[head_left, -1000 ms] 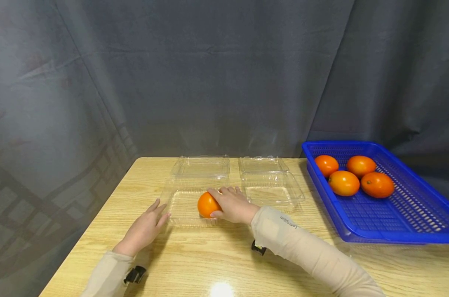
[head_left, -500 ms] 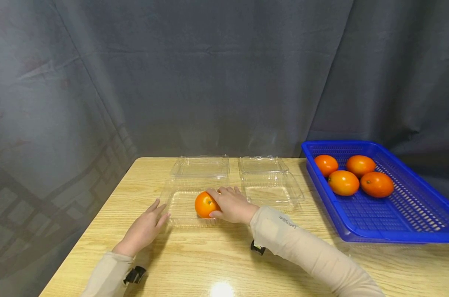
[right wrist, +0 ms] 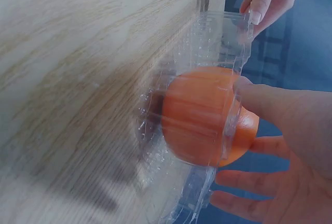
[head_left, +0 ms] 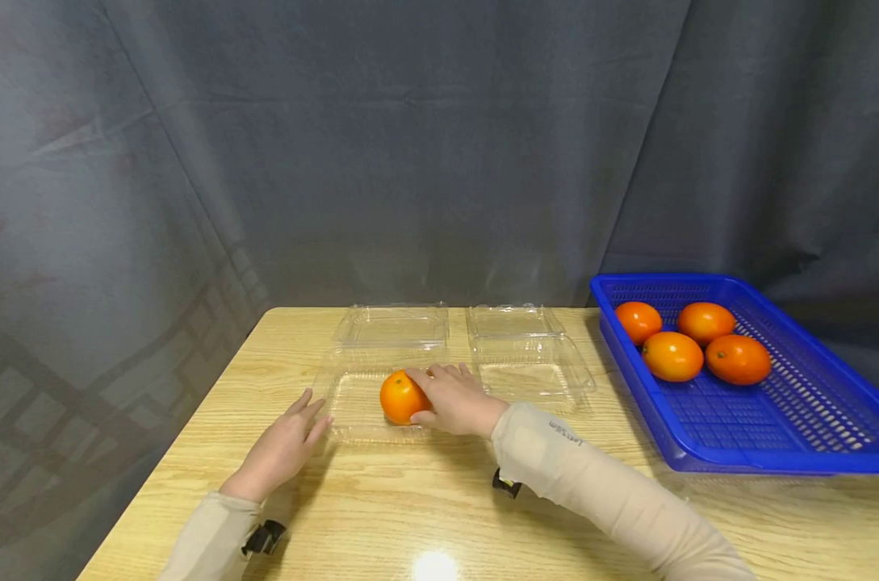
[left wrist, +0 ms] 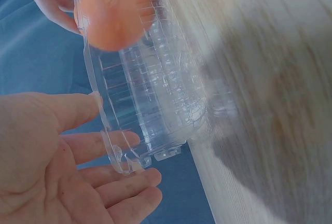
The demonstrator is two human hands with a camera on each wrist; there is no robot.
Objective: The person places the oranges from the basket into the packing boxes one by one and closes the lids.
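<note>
A smooth round orange [head_left: 401,397] with a small stem mark sits in the near-left clear plastic clamshell box [head_left: 355,407], toward its right end. My right hand [head_left: 455,401] holds it from the right, the thumb near the front rim and the fingers over the fruit. In the right wrist view the orange [right wrist: 199,117] shows through the box wall. My left hand [head_left: 279,448] rests at the box's left end, fingers extended. The left wrist view has its thumb touching the rim and the other fingers around the corner of the box [left wrist: 140,89].
A second open clear clamshell box [head_left: 522,375] lies to the right, its lid toward the curtain. The blue basket [head_left: 744,440] at the right holds several oranges [head_left: 673,357]. A dark grey curtain [head_left: 439,161] hangs behind the wooden table [head_left: 366,508].
The orange has turned in my right hand, bringing its stem mark into view and then upward, and has shifted slightly left. My left hand stays in place.
</note>
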